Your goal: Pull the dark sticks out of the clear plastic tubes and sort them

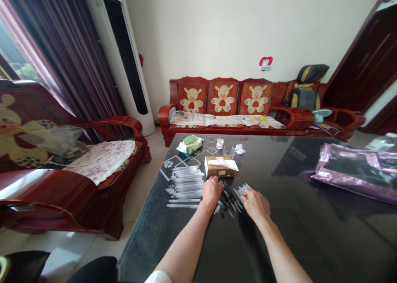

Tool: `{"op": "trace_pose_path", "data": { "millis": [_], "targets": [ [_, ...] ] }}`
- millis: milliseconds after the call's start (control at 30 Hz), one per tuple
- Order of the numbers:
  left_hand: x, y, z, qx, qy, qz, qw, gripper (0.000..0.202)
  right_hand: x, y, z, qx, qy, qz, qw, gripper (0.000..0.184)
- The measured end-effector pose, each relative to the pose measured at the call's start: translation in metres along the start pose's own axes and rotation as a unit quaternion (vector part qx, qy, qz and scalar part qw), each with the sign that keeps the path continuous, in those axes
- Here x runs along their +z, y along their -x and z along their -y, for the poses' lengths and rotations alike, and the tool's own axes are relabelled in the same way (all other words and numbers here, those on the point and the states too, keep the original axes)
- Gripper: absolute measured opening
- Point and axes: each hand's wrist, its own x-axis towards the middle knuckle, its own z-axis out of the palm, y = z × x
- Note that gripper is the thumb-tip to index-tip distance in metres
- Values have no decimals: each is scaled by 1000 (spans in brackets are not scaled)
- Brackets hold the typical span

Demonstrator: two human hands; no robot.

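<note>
Tabletop (310,229) glossy, smooth; pale tubes (187,186) translucent plastic; sofa frame (166,110) glossy wood.

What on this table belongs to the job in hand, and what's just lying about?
Likely in use:
- clear tubes
- dark sticks by the left hand
- clear pieces at the right hand

Apparently lying about:
- tissue pack
- wipes pack
- small tub
- white wad
- purple-edged bag

From afar, I saw a plain white wall (198,35) behind a long, red-brown wooden sofa (223,97) with orange-brown cushions. Daylight came through a bright glass window (20,64) beside dark purple curtains (71,47), above a pale, glossy tiled floor (156,148).
</note>
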Motion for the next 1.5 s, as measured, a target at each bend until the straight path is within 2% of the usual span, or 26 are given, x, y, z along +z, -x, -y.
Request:
{"op": "trace_pose_path", "data": {
  "millis": [100, 233, 367, 500, 667, 833, 933, 1067, 1133, 1200, 1233, 1367, 1433, 1500],
  "targets": [
    [-2, 7, -2, 29, 17, -7, 999, 25, 1, 0, 0, -7, -3, -9, 1000, 18],
    [-13, 31, 7, 62, 34, -2, 997, 19, 4, 0, 3, -13, -9, -16, 1000, 21],
    [-41, 52, 33, 35, -17, 18, 999, 16, 2, 0, 8, -8, -16, -9, 1000, 24],
    [-72, 62, 61, 11, -105, 60, 993, 21, -1, 1, 12, -8, -26, -13, 1000, 24],
    [-88, 64, 77, 41, -153, 112, 981, 15, 0, 2, 16, -13, -30, -14, 999, 24],
    [-88, 59, 78, 62, -146, 143, 977, 9, 4, 2, 16, -16, -30, -17, 999, 25],
    [-89, 57, 75, 66, -124, 139, 980, 9, 4, 2, 15, -17, -36, -16, 999, 26],
    [-97, 52, 59, 91, -37, 75, 992, 9, 3, 2, 17, -17, -79, -26, 996, 25],
    [-99, 46, 49, 89, 51, 27, 994, 10, 4, 2, 21, -28, -150, -22, 988, 27],
    [-94, 38, 40, 79, 186, -13, 979, 13, 8, 3, 27, -26, -268, 25, 963, 29],
    [-89, 34, 37, 70, 267, -26, 961, 16, 11, 5, 31, -18, -334, 64, 940, 30],
    [-57, 21, 33, -14, 553, -35, 832, 31, 18, 13, 47, -3, -529, 215, 821, 35],
    [-42, 19, 34, -52, 624, -46, 778, 34, 18, 17, 52, -14, -578, 271, 770, 40],
    [-30, 20, 34, -72, 658, -59, 747, 35, 15, 21, 56, -15, -606, 306, 735, 44]
  ]
}}
